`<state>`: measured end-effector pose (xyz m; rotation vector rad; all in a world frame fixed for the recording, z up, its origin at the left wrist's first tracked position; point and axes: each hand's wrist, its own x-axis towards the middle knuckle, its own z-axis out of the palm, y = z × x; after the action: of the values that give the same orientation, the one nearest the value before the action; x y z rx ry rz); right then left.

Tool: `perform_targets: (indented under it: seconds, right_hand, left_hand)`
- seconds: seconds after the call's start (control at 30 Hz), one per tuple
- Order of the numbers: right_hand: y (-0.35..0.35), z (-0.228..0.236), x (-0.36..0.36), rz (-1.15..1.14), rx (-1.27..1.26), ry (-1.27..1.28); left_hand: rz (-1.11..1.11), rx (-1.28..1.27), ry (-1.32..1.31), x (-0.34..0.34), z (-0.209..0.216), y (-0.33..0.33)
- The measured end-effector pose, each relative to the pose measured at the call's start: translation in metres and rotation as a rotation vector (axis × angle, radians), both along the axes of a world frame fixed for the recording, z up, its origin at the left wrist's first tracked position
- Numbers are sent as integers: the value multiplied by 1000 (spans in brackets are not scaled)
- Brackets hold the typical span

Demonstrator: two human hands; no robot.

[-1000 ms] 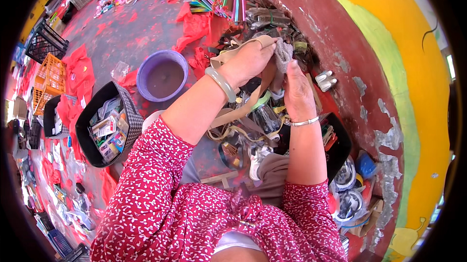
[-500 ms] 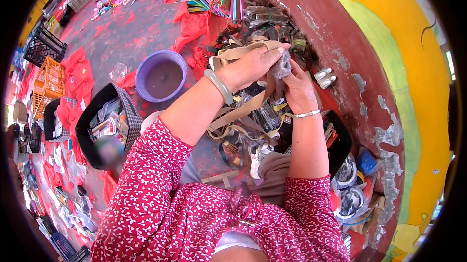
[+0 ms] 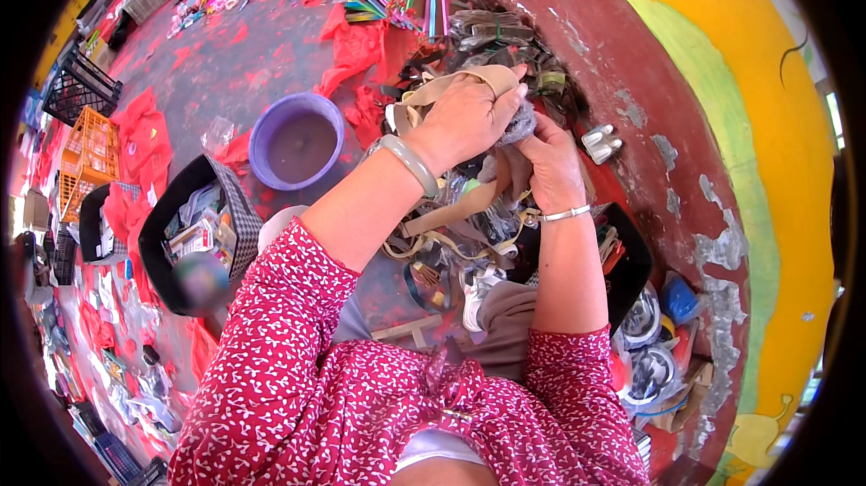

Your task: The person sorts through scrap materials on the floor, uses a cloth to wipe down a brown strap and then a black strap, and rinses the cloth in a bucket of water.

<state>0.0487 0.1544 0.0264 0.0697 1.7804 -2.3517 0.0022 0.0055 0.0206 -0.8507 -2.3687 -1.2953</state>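
Both my hands are together over a pile of goods by the wall. My left hand point(image 3: 465, 120), with a pale bangle at the wrist, is closed on a tan strap point(image 3: 458, 208), which loops above the knuckles and hangs below. A fuzzy grey cloth point(image 3: 520, 128) is bunched between the two hands, partly hidden by the left fingers. My right hand point(image 3: 552, 164), with a silver bracelet, pinches the grey cloth from the right. The strap passes into the cloth; the fingertips' exact hold is hidden.
A purple basin point(image 3: 296, 140) of murky water stands left. Beyond it are a checked box point(image 3: 242, 220) with packets and an orange crate point(image 3: 88, 157). Bundled dark straps point(image 3: 492, 30) lie along the peeling red wall point(image 3: 622, 62). A black bin point(image 3: 631, 260) sits by my right forearm.
My left hand has turned a little and come down over the grey cloth, covering more of it. The hanging strap has swung slightly, and my right hand has dipped a little.
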Motion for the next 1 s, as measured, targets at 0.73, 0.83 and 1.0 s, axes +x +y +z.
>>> perform_targets:
  seconds: [0.73, 0.83, 1.0]
  right_hand:
    - [-7, -14, -2, 263, -477, -250]
    - [-13, -16, -3, 221, -391, -249]
    - [-19, -15, 0, 183, -304, -195]
  left_hand:
    - [-519, 1035, -1097, 3, 11, -8]
    - [-500, 1026, -1111, 3, 13, -10]
    - [-288, 936, -1034, 0, 14, -8]
